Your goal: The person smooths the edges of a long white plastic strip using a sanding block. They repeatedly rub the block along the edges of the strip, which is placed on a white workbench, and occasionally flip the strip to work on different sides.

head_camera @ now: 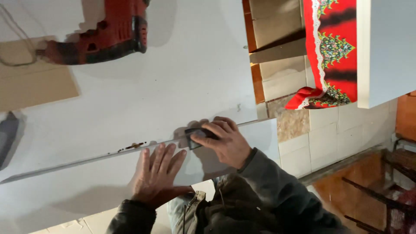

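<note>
My left hand [155, 175] lies flat, palm down with fingers spread, on a long white board [78, 184] that rests on a bigger white panel [173, 86]. My right hand [225, 143] grips a small dark block [196, 135] and presses it against the board's upper edge, just right of my left fingertips. Small brown marks [132, 146] show on that edge, to the left of the block. Both sleeves are dark.
A red power drill [102, 37] lies on the big panel at the top left, its cord trailing left over a piece of cardboard [32, 84]. A red patterned cloth [331, 52] and another white panel [385, 47] sit top right. Pale floor tiles [329, 138] and dark chair legs [381, 195] are at right.
</note>
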